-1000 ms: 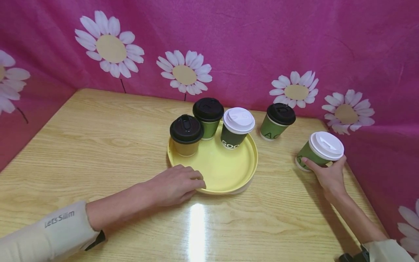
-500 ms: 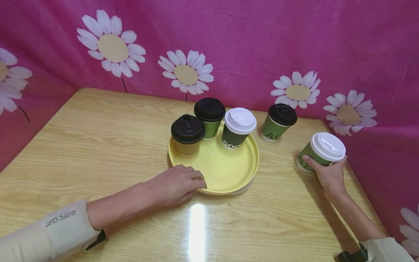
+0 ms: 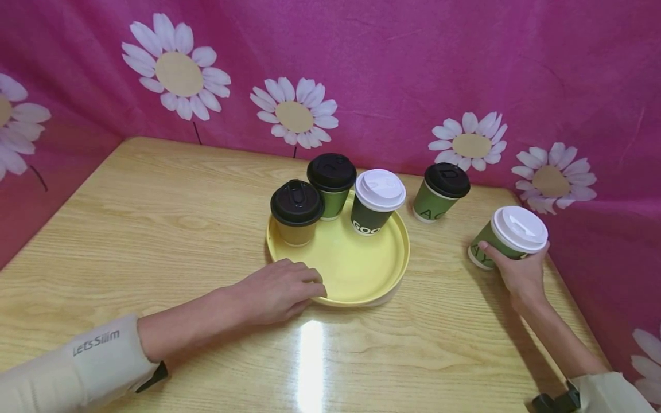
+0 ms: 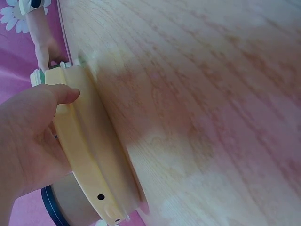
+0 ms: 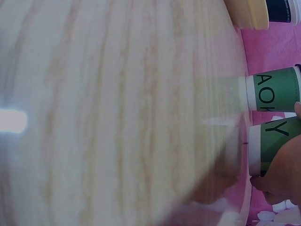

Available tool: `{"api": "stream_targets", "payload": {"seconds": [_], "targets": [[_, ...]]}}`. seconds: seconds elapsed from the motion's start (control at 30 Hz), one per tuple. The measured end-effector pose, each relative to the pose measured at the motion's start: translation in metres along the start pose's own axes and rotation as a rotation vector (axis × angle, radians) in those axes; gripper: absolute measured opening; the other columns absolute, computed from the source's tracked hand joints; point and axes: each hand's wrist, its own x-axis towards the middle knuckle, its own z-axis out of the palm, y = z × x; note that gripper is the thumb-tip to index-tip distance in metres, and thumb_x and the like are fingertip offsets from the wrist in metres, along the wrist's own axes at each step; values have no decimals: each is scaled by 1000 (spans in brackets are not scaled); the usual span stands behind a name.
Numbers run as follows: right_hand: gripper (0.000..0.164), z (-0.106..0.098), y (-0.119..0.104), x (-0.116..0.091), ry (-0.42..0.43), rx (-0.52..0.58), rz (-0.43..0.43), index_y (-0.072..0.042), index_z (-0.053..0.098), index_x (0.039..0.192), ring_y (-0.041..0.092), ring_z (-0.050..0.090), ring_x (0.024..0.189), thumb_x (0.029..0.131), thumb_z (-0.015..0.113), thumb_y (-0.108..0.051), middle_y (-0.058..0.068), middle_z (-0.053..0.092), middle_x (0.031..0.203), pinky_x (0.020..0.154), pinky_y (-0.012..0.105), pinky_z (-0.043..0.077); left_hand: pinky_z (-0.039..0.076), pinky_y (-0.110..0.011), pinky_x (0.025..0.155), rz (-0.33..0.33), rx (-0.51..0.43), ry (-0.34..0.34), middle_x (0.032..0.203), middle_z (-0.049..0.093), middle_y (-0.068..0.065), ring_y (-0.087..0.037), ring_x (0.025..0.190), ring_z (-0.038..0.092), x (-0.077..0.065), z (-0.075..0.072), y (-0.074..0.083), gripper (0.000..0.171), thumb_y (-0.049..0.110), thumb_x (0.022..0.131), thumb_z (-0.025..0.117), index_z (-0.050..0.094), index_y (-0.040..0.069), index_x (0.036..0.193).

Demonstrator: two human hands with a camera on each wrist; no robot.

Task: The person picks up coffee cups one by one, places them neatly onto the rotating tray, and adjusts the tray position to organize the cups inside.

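My left hand (image 3: 284,289) grips the near left rim of a round yellow tray (image 3: 343,278). In the left wrist view the thumb (image 4: 68,93) lies along the tray's outer wall (image 4: 80,136), with the fingers over the rim. On the tray stand a brown paper cup (image 3: 296,232) with a black lid, a green one (image 3: 334,203) with a black lid, and a dark one (image 3: 369,218) with a white lid. My right hand (image 3: 524,278) holds a green paper cup (image 3: 488,238) with a white lid, leaning slightly, at the table's right side; its base shows low over the tabletop in the right wrist view.
Another green paper cup (image 3: 434,201) with a black lid stands between the tray and my right hand, towards the back. A pink cloth (image 3: 361,69) with daisies hangs behind and beside the wooden table (image 3: 170,229). Light glares off the table's front.
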Motion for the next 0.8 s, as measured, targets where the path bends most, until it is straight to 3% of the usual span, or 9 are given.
{"api": "stream_targets", "payload": {"seconds": [0.27, 0.43, 0.63, 0.8], "targets": [[99, 2, -7, -7, -6, 32, -43, -23, 19, 151, 15, 35, 130, 77, 82, -5, -6, 38, 137, 112, 24, 23, 50, -38, 84, 6, 3, 9, 110, 65, 1, -20, 99, 61, 0, 0, 0, 17, 12, 95, 62, 67, 16, 111], [97, 7, -20, -16, -28, 68, -79, -22, 23, 150, 15, 37, 128, 76, 82, 1, -5, 41, 135, 107, 18, 30, 50, -37, 84, 5, 6, 5, 110, 65, 2, -19, 99, 61, 0, 0, 0, 16, 13, 96, 61, 67, 17, 111], [95, 13, -33, -27, -80, 86, -132, -20, 27, 149, 15, 40, 125, 75, 80, 6, -5, 43, 133, 99, 11, 34, 50, -38, 86, -6, 2, -2, 111, 66, 2, -20, 100, 61, 0, 0, 0, 17, 14, 97, 61, 67, 17, 112], [92, 17, -41, -36, -152, 153, -187, -19, 30, 147, 14, 42, 123, 75, 77, 13, -3, 45, 132, 100, 15, 36, 50, -39, 86, -9, -7, -6, 110, 65, 2, -20, 100, 61, 0, -1, 1, 17, 15, 97, 60, 67, 17, 112]]}}
